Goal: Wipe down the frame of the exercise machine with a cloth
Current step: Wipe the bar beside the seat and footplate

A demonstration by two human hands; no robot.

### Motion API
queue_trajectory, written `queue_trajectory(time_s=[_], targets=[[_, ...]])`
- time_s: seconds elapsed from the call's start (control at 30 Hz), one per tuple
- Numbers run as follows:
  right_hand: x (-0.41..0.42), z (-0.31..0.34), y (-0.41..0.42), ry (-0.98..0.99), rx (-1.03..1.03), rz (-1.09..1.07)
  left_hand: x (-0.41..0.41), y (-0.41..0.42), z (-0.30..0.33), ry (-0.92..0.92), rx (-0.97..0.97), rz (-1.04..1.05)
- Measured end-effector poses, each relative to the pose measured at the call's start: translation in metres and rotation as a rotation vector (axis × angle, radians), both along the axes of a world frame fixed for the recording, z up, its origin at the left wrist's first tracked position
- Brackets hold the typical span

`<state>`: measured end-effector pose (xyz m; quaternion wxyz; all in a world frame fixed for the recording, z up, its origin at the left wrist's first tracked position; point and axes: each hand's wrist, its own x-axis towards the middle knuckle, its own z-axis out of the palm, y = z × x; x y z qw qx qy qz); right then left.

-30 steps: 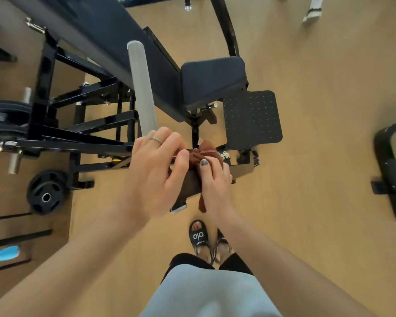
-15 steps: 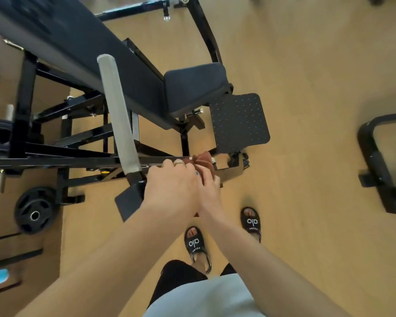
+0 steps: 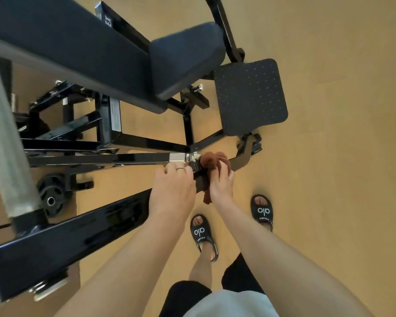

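At the near end of the black frame bar (image 3: pixel 133 157), the right hand (image 3: pixel 221 183) clamps the brown cloth (image 3: pixel 214 164) around the joint. The left hand (image 3: pixel 173 187), fingers curled, braces just beside. The bar's long axis runs leftward from the cloth.
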<state>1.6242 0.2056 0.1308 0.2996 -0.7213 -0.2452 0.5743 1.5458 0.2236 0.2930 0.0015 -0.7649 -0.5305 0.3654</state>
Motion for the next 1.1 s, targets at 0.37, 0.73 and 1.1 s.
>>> queue_trajectory(time_s=[0.37,0.73,1.1], targets=[[-0.018,-0.007,-0.007,-0.002,0.025,-0.135,0.0,0.002,-0.006,0.004,-0.034,-0.046],[0.012,-0.051,0.036,-0.033,-0.214,-0.079,-0.002,0.0,-0.017,0.028,0.015,-0.073],[0.017,-0.08,0.036,-0.126,-0.092,0.077,-0.004,0.0,-0.024,0.032,0.002,-0.084]])
